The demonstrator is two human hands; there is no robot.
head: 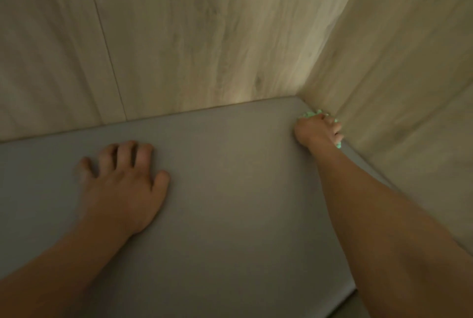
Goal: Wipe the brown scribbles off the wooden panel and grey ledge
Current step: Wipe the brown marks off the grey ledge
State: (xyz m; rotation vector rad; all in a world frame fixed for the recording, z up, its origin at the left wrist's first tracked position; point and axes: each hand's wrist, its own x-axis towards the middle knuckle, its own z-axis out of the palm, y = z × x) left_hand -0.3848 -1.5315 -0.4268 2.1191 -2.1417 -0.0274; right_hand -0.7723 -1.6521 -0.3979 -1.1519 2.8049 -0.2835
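1. The grey ledge runs left to right under the wooden panel. I see no brown scribbles on either, though the light is dim.
2. The right hand, nearer the far right corner, clenches a green cloth there, against the side panel.
3. The left hand lies flat on the ledge, fingers spread, well apart from the right.

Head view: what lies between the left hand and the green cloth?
Bare grey ledge only, in the head view; the right hand grips the green cloth.
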